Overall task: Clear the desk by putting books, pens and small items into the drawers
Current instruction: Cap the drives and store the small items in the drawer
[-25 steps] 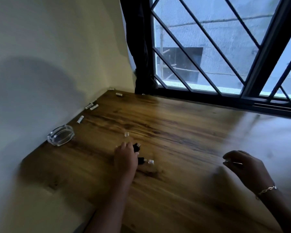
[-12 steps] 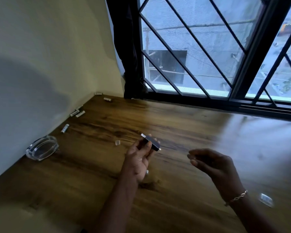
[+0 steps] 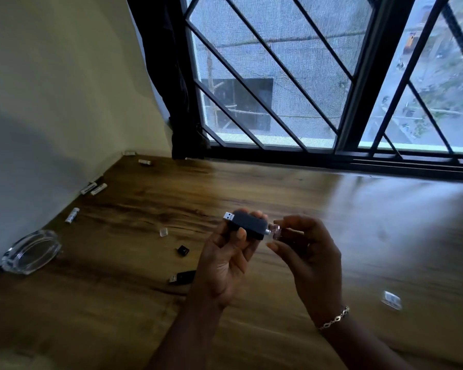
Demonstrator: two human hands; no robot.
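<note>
Head view, ashtray (image 3: 31,251), batteries (image 3: 72,215), perhaps a cap (image 3: 164,232)

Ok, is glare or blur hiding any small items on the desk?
Head view: daylight glare whitens the desk at right; the clear piece there is motion-smeared; the USB stick in the left hand reads sharp; the clear cap pinched by the right hand is softer.

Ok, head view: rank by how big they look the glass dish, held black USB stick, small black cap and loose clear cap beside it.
1. glass dish
2. black USB stick, held in the left hand nearer the camera, which may enlarge it
3. small black cap and loose clear cap: about alike, not ranked
</note>
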